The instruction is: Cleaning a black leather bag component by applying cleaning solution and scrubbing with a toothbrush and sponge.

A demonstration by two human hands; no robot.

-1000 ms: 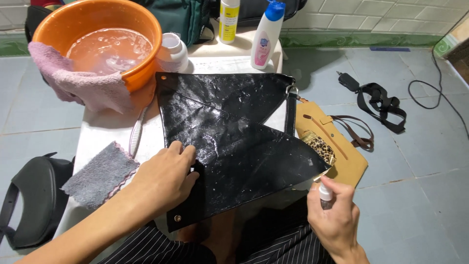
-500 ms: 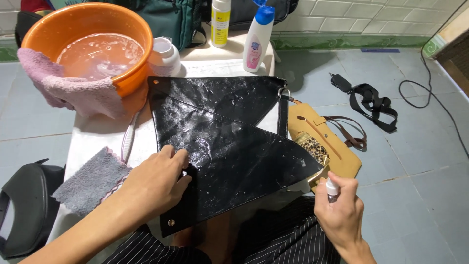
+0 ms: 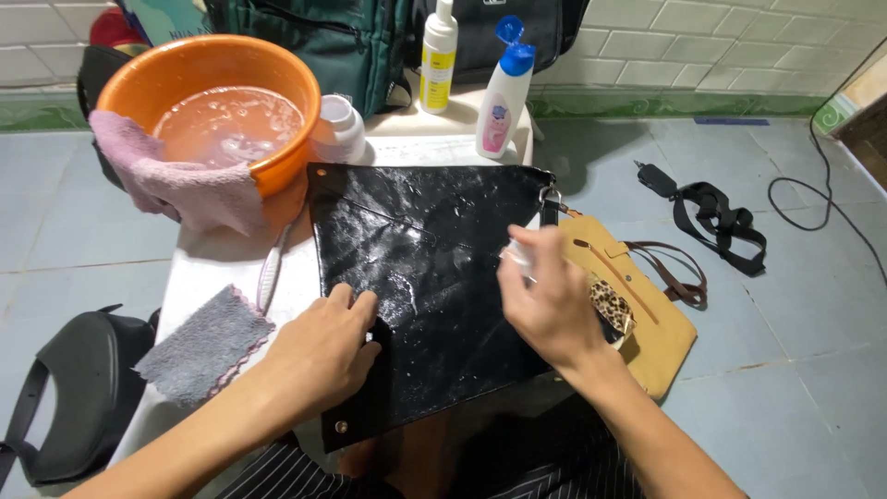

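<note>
While the left hand (image 3: 319, 356) presses flat on the black bag (image 3: 434, 286), the right hand (image 3: 550, 305) grips a small bottle (image 3: 519, 257) just above it.

The right hand (image 3: 552, 305) wraps a small white bottle (image 3: 520, 258), mostly hidden and blurred. The left hand (image 3: 323, 349) covers part of the black bag (image 3: 443, 277). The green backpack (image 3: 314, 37) runs off the top edge.
</note>
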